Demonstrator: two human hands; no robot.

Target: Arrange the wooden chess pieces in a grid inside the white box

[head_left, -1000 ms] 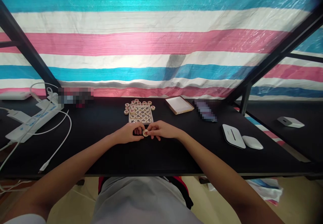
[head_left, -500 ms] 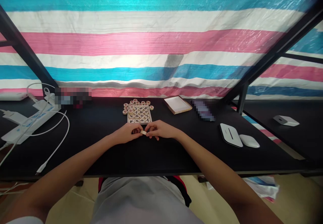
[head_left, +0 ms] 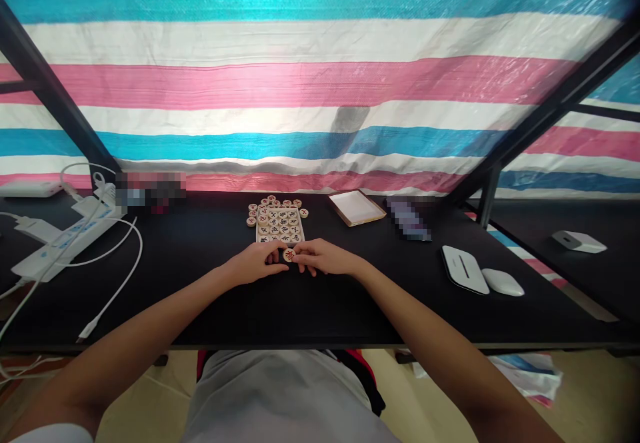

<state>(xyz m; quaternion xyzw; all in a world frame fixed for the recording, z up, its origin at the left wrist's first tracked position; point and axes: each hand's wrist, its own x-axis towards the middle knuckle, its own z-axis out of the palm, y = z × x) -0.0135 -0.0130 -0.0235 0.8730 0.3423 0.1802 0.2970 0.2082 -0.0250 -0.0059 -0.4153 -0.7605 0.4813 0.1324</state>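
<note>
A round xiangqi piece (head_left: pixel 289 255), pale with a red character, stands tilted so its marked face shows toward me. My right hand (head_left: pixel 323 256) pinches its right edge between thumb and fingertips. Around the left side of the piece is my left hand (head_left: pixel 255 262), thumb and index finger apart, the other fingers curled; whether a fingertip touches the piece I cannot tell. Just beyond both hands lies a white tray (head_left: pixel 303 227) filled with rows of black-marked xiangqi pieces (head_left: pixel 284 222). Several red-marked pieces (head_left: pixel 271 200) sit along its far and left sides.
An open box lid (head_left: pixel 357 208) lies to the right of the tray, with a blurred-out dark object (head_left: pixel 409 218) beside it. Farther right are a white flat device (head_left: pixel 464 270) and a white mouse (head_left: pixel 503 282). A power strip (head_left: pixel 65 240) with white cables occupies the left.
The piece has turned from edge-on to showing its red-marked face. My left thumb and index finger have spread apart, while my right hand keeps hold. The view has shifted slightly.
</note>
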